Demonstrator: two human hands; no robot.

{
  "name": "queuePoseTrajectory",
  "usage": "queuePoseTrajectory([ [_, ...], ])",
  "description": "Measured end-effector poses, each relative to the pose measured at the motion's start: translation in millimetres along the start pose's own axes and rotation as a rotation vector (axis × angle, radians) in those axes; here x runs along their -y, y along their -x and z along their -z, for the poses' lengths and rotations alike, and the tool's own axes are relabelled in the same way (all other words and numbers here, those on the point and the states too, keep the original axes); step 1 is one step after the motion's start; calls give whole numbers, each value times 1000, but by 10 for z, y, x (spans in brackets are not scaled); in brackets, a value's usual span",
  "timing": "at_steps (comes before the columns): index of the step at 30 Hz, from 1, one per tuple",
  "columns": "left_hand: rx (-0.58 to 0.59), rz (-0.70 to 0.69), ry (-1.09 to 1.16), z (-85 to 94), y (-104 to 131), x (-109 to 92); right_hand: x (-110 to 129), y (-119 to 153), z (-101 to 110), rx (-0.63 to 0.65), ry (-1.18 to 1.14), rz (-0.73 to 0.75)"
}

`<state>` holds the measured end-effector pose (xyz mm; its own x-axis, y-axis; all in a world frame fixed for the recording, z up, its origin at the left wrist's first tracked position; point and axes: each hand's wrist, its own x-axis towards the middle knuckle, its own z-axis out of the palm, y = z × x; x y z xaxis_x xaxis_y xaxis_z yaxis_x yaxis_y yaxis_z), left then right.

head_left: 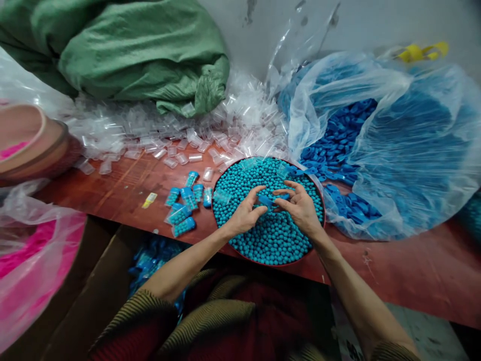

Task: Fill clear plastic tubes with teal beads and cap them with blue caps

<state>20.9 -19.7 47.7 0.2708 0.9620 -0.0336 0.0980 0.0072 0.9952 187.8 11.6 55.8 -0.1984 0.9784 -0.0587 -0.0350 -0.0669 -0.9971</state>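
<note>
Both hands hover over a round red-rimmed tray (276,260) full of small turquoise balls (274,240). Between thumb and fingers of my left hand (246,213) is a small blue plastic piece (265,201). My right hand (298,205) pinches another blue piece (283,196) close beside it. Clear little tubes (222,196) lie on the balls at the tray's left side. Left of the tray are several filled tubes with blue caps (178,213).
Loose clear tubes (180,159) spread along the back of the red table (124,195) under a green sack (143,50). A plastic bag (406,150) of blue parts stands right. Pink tub (22,135) and pink-filled bag (41,260) are left.
</note>
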Motion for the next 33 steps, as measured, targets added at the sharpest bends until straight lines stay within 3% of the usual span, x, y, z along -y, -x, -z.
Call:
queuePoseTrajectory([
  [4, -12, -147, -107, 15, -18, 4, 5, 17, -63, -86, 6, 2],
  [9, 5, -98, -55, 18, 13, -26, 7, 14, -26, -55, 139, 68],
  [16, -88, -105, 33, -104, 51, -30, -25, 196, -104, 247, 733, 415],
  [20, -137, -86, 118, -159, 23, -43, -153, 239, -182, 162, 948, 568],
  [24, -94, -47, 194, -172, 20, -72, -191, 242, -207, 73, 1017, 620],
  [33, -195, 8, 257, -294, 106, -58, -153, 268, -192, 206, 1044, 631],
])
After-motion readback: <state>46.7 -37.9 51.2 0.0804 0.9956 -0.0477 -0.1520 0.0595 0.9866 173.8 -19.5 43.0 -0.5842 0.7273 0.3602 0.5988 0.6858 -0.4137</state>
